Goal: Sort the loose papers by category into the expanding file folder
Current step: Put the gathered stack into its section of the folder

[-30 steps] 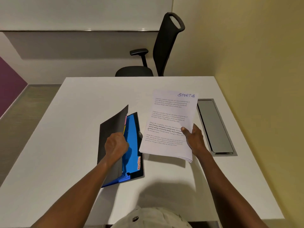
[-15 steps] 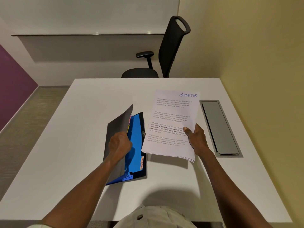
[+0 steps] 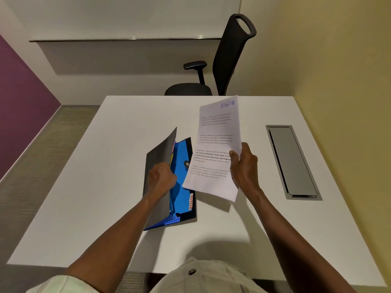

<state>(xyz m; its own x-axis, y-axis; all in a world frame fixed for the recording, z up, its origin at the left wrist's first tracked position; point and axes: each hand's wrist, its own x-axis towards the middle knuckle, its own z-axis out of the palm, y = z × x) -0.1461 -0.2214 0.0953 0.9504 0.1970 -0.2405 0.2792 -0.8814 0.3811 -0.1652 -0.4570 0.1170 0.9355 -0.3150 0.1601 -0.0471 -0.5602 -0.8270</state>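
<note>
This is an office, most likely a small meeting or work room. A plain white surface (image 3: 118,166) fills the middle, with a grey metal cable hatch (image 3: 293,162) set flush into its right side. A black swivel chair (image 3: 224,66) with an armrest stands at the far edge. A whiteboard (image 3: 127,15) with a metal ledge hangs on the far wall. The walls are painted yellow and purple, and the floor is grey carpet (image 3: 42,149).
</note>
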